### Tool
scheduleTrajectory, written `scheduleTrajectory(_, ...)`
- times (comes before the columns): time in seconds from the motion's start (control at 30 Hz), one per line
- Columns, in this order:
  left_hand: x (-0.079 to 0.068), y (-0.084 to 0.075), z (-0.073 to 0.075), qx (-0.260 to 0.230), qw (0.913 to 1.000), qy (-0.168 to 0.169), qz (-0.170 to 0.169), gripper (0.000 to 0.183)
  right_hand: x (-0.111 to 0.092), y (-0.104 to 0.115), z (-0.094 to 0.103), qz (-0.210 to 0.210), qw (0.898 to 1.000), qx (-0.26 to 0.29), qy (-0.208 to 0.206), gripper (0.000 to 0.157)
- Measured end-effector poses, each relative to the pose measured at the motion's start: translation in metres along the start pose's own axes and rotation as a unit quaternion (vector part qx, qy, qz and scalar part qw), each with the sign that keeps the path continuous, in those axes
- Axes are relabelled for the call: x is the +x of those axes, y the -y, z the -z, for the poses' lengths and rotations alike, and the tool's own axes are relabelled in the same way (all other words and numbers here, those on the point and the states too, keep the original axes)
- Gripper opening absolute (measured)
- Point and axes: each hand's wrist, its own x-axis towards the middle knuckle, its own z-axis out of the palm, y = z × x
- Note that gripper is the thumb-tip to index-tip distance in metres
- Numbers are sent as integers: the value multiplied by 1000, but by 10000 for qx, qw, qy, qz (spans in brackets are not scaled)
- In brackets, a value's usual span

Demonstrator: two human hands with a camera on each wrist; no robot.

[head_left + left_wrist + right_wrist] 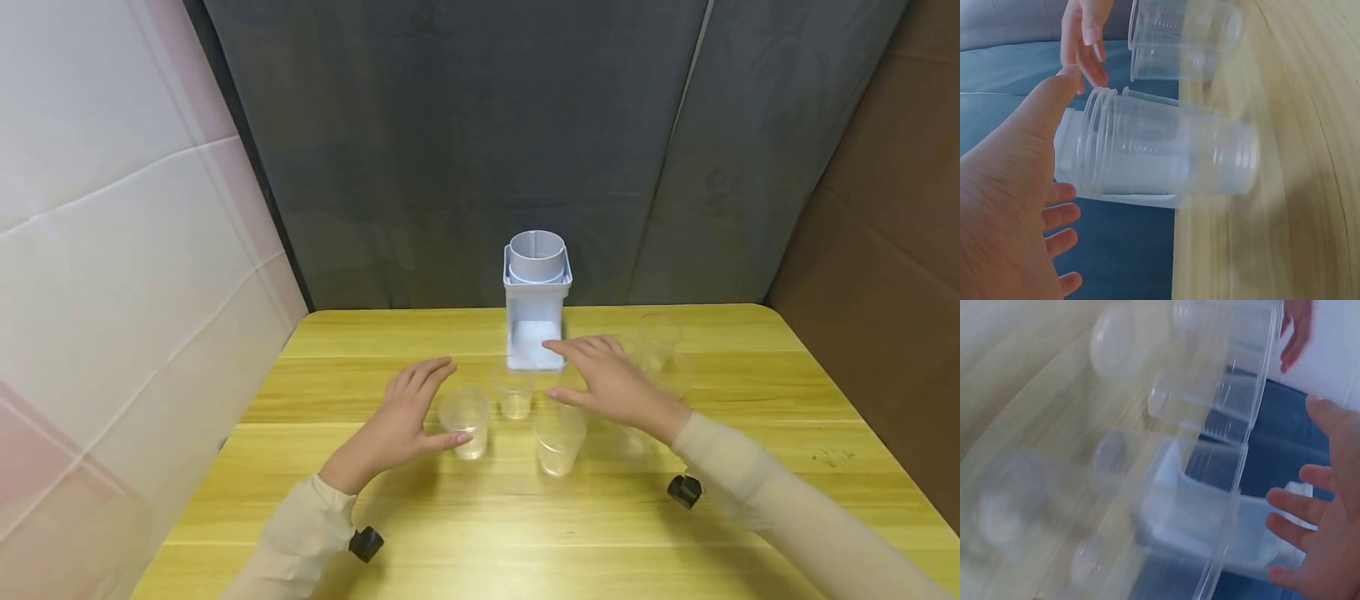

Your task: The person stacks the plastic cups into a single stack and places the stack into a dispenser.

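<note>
My left hand (401, 423) is spread beside a clear plastic cup (472, 446), its thumb overlapping the cup in the head view. Several rims lie close together on that cup (1147, 150) in the left wrist view. Over the right part of the cups hovers my right hand (615, 385), fingers parted and nothing gripped. Just below its thumb stands another clear cup (557, 454). Between the hands, further back, is a smaller-looking clear cup (516, 404). In the right wrist view, several transparent cups (1191, 469) stand to the left of the spread fingers.
A white stand (534, 333) with a round tube on top stands near the table's back edge. More clear cups (660, 332), faint in outline, are right of my right hand. The wooden table (480, 533) meets dark cloth behind, with pale cloth left and brown cloth right.
</note>
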Motion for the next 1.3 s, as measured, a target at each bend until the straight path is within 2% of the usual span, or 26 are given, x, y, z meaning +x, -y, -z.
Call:
scheduleTrajectory(0.2, 1, 0, -4, 4, 9998, -160, -73, 89, 13, 15, -8, -65, 9996, -274, 20, 71)
scheduleTrajectory(0.43, 1, 1, -8, -30, 9999, -125, 9, 85, 21, 23, -16, -314, 9993, -214, 37, 72)
scheduleTrajectory(0.93, 1, 4, -17, -36, 9998, -201, 33, 78, 30, 27, -24, -351, 9990, -260, -34, 73)
scheduleTrajectory(1.3, 2, 2, -17, -65, 9997, -201, 114, 73, 34, 24, -31, -372, 9990, -232, 20, 73)
